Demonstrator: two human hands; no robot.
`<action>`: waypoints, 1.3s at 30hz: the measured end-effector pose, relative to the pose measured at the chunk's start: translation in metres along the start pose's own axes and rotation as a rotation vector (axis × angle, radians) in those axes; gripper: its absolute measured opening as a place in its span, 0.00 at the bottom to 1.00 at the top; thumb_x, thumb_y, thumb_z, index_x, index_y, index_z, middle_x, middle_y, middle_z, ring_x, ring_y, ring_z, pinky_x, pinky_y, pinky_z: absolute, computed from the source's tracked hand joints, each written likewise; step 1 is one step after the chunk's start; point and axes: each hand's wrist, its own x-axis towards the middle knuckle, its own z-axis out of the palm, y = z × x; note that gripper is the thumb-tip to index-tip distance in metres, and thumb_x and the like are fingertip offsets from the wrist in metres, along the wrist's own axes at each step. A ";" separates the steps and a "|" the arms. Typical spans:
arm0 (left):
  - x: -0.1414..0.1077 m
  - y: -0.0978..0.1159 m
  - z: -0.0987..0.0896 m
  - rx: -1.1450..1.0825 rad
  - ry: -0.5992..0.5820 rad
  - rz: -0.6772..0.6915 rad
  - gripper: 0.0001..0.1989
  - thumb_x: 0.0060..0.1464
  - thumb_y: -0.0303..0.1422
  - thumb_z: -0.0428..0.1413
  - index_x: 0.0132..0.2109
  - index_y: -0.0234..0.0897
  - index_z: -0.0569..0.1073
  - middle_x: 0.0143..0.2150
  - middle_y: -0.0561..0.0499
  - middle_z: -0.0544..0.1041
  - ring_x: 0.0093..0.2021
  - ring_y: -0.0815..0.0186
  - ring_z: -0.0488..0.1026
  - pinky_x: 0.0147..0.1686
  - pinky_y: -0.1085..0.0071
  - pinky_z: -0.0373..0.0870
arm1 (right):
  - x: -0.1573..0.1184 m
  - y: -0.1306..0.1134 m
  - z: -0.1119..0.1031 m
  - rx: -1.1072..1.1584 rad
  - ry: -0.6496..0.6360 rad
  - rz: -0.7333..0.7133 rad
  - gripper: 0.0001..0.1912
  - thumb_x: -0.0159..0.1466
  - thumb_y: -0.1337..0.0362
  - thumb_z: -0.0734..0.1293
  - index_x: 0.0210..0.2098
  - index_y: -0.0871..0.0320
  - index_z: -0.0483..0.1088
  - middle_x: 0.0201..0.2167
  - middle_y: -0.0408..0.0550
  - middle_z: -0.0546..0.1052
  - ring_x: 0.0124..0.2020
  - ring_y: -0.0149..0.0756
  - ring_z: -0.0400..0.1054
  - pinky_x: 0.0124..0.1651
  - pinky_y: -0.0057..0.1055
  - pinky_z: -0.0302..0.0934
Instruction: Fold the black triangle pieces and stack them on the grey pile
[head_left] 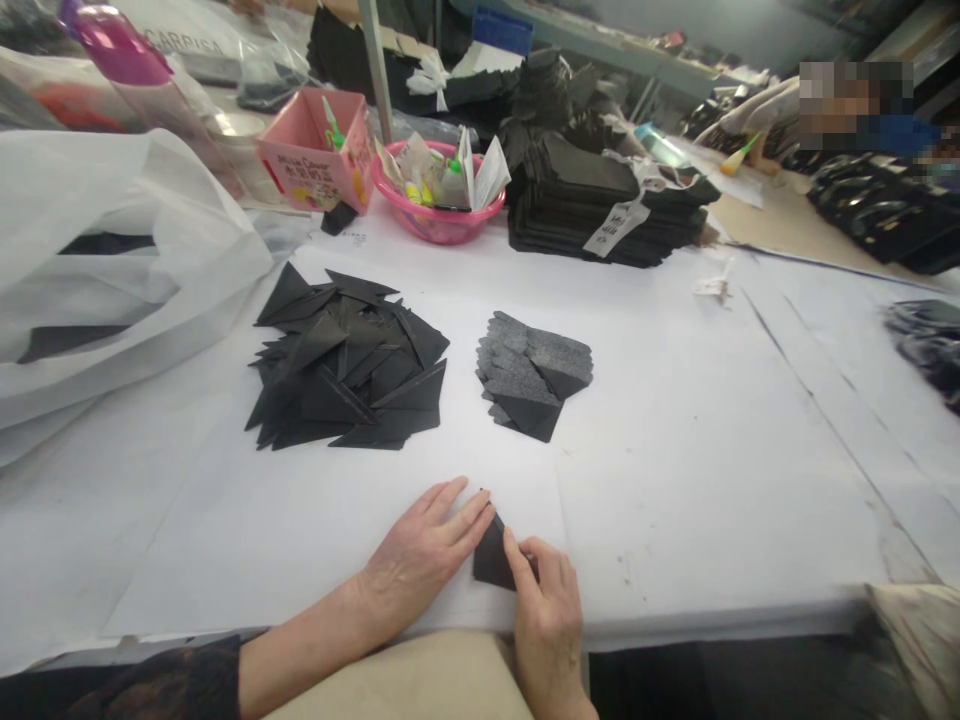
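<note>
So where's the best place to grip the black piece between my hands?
Probably the right edge of the black piece, coming from the right with the right hand, which touches it there. The piece looks thin and flat on the table, so a pinch at an edge should suit it; the left hand has its fingertips at the upper end.

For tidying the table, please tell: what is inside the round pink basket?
The pink basket holds papers, a green-capped bottle and something yellow; its bottom is covered from view.
</note>
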 end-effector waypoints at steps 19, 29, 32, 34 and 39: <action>0.011 -0.017 0.006 -0.017 0.022 0.131 0.18 0.69 0.23 0.39 0.58 0.28 0.68 0.61 0.43 0.69 0.63 0.60 0.63 0.62 0.61 0.61 | 0.019 -0.013 0.013 -0.018 0.045 0.041 0.17 0.71 0.73 0.57 0.56 0.61 0.69 0.40 0.52 0.72 0.39 0.37 0.63 0.41 0.33 0.60; 0.012 -0.016 0.001 -0.112 0.018 0.125 0.16 0.68 0.24 0.44 0.58 0.31 0.69 0.58 0.42 0.71 0.60 0.57 0.66 0.58 0.60 0.68 | 0.010 0.002 0.005 0.165 0.091 0.046 0.13 0.68 0.72 0.64 0.51 0.59 0.70 0.39 0.49 0.72 0.40 0.35 0.64 0.44 0.33 0.61; 0.011 -0.015 0.000 -0.101 0.031 0.127 0.16 0.67 0.24 0.45 0.57 0.33 0.70 0.58 0.42 0.71 0.60 0.55 0.67 0.57 0.58 0.69 | 0.005 0.002 0.002 0.161 0.069 0.064 0.15 0.69 0.73 0.63 0.53 0.57 0.70 0.40 0.49 0.72 0.41 0.36 0.64 0.44 0.33 0.61; 0.011 -0.014 0.000 -0.095 0.023 0.127 0.16 0.66 0.24 0.46 0.57 0.33 0.70 0.58 0.41 0.70 0.59 0.53 0.67 0.56 0.56 0.69 | 0.002 0.000 0.000 0.145 0.048 0.086 0.16 0.69 0.73 0.61 0.54 0.57 0.70 0.41 0.50 0.72 0.42 0.36 0.64 0.45 0.34 0.60; 0.012 -0.009 0.000 -0.074 -0.008 0.114 0.15 0.66 0.25 0.48 0.57 0.30 0.69 0.58 0.39 0.70 0.60 0.51 0.66 0.57 0.56 0.69 | -0.001 -0.004 -0.002 0.074 0.016 0.077 0.17 0.69 0.74 0.60 0.55 0.59 0.69 0.43 0.52 0.72 0.43 0.36 0.64 0.46 0.35 0.60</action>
